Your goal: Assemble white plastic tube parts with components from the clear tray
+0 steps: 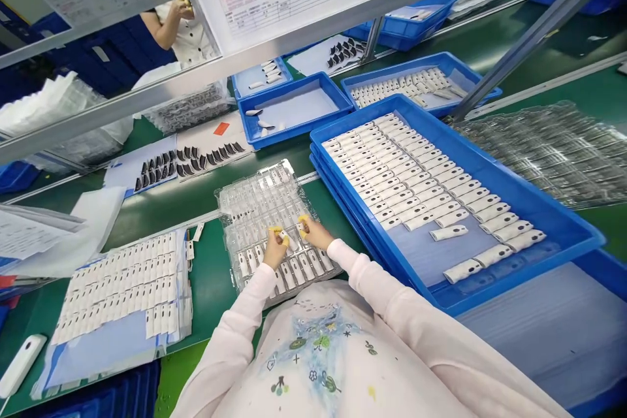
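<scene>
Two bare hands work over one clear plastic blister tray (267, 209), which lies on the green worktop (206, 274) just in front of the person's body. The left hand (275, 248) and the right hand (313, 234) stand close together above the middle of this tray. Their fingers (304, 217) are half closed and point downward, and yellow finger cots (274, 230) cover the tips. One small white part (290, 240) lies between the two hands, but I cannot tell exactly which hand has hold of it.

Many white moulded parts (294, 271) sit in the pockets of the tray near the person. They seem light and stiff, but their smooth surface may slip a little, so a good place to take hold is probably the two long sides, with the fingertips. The thin tray seems soft and would likely bend easily.

To the right, a blue plastic tray (490, 163) carries long rows of similar white pieces (416, 176). To the left, a blue sheet (98, 356) holds more white pieces (122, 287). Farther ahead lie rows of black parts (191, 160), and a co-worker's hands (182, 8) are beyond a metal rail (98, 111).
</scene>
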{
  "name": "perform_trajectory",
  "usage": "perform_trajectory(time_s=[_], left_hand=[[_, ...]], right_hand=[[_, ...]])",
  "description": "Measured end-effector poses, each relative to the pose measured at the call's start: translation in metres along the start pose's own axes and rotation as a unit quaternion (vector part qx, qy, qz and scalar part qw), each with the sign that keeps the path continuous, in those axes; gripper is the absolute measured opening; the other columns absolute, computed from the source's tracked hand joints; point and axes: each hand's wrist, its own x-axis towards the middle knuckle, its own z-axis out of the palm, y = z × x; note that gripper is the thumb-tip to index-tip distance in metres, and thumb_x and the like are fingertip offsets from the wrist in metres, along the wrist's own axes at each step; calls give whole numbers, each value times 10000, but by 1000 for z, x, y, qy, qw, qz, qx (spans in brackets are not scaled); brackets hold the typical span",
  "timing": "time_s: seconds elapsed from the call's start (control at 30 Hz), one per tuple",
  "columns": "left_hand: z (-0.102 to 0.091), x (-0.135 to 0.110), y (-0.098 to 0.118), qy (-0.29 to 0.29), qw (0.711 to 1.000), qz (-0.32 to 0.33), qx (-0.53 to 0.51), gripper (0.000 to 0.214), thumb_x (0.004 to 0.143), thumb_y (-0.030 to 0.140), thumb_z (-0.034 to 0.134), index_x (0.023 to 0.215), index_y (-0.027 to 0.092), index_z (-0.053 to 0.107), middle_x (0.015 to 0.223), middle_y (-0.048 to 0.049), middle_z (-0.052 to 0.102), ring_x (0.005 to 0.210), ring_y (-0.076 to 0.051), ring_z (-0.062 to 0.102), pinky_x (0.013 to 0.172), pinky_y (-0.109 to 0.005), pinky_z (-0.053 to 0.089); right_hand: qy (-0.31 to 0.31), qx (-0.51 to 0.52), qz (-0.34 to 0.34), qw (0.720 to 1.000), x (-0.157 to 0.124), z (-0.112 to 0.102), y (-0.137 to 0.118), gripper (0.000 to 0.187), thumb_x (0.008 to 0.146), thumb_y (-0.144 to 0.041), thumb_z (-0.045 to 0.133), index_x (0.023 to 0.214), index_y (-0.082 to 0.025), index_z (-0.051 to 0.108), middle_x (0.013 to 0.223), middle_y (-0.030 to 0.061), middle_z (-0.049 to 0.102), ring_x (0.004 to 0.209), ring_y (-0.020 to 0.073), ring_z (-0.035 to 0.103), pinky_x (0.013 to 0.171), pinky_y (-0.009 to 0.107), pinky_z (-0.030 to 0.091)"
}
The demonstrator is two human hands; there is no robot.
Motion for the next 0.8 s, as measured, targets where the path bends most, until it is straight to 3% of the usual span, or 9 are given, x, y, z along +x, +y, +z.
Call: perform_trajectory(time_s=[0.23,0.43,0.63,0.8], left_hand=[[17,14,-7,-45,979,16,196,356,944,345,632,1252,169,602,1261,-101,637,1067,-238,655,897,-459,573],[25,9,-8,-21,952,38,303,381,938,337,640,1281,179,590,1342,-111,597,1143,-263,627,949,-495,549],[27,8,-9,0,945,58,321,380,938,331,640,1284,180,589,1359,-112,587,1160,-267,619,960,-501,543],[19,4,-10,-15,960,86,265,363,940,339,636,1260,171,595,1301,-106,614,1094,-247,641,914,-470,563]], right_hand=[[0,-196,-60,979,-11,10,7,308,968,-325,620,1237,-175,621,1326,102,602,1202,263,590,1022,508,495],[35,-274,-63,959,-15,10,2,281,967,-312,620,1210,-171,633,1339,104,591,1219,268,576,1026,508,489],[42,-286,-54,956,-14,6,-6,270,962,-315,632,1186,-165,639,1291,94,621,1171,255,607,998,498,512],[65,-255,-49,963,-41,-6,-26,283,915,-245,666,1180,-146,655,1275,128,626,1173,253,605,1002,421,500]])
